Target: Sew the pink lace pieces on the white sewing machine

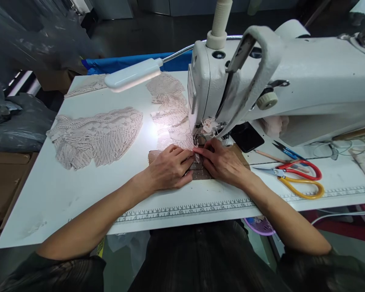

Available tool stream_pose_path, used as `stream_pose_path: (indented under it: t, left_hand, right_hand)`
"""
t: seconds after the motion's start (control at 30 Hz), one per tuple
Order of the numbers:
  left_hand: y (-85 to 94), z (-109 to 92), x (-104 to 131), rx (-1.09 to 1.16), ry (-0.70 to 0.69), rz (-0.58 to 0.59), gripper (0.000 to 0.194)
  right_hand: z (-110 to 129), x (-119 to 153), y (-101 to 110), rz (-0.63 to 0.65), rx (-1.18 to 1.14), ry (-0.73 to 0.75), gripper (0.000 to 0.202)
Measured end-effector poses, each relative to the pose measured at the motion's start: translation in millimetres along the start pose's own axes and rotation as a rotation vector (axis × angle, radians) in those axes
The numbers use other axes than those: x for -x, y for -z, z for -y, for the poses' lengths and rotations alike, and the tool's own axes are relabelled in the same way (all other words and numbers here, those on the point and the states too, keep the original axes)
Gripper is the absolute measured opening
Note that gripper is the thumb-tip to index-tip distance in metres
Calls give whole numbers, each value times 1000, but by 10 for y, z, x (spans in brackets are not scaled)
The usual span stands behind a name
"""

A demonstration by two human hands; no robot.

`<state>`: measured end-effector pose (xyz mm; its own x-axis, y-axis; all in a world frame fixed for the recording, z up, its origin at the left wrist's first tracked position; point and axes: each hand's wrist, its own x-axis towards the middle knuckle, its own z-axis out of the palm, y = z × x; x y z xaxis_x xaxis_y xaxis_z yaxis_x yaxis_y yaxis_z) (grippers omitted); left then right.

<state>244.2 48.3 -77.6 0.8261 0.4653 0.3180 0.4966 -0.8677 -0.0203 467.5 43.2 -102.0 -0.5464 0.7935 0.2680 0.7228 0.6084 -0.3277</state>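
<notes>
Below the needle area of a white sewing machine [199, 85], a strip of pale pink lace [182, 134] runs back across the table. My left hand [173, 167] has its fingers bent down and closed on the lace's near edge. Close beside it, my right hand [223, 162] pinches the same lace, with the index finger stretched toward the left fingertips. Both hands rest over the brown-taped machine bed [200, 174], just in front of the presser foot. The fingertips hide part of the lace.
More lace pieces [97, 138] lie flat on the left of the white table [134, 178]. A lamp [134, 75] shines from above. Right of my hands are red-and-yellow scissors [301, 174], blue snips [287, 151], a pencil [270, 157] and a black phone [247, 136]. A printed ruler [182, 212] follows the front edge.
</notes>
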Motion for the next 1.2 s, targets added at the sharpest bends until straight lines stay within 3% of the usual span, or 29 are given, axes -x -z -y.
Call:
stream_pose_path:
  t: [0.37, 0.67, 1.2]
  left_hand:
    - [-43, 62, -12, 39, 32, -5, 30]
    - [-76, 151, -36, 38, 36, 15, 32]
    - [-78, 186, -89, -60, 56, 16, 40]
  right_hand:
    - [-23, 31, 18, -6, -84, 1, 37]
    - [40, -48, 41, 31, -11, -64, 39]
    - [104, -51, 43, 11, 18, -29, 38]
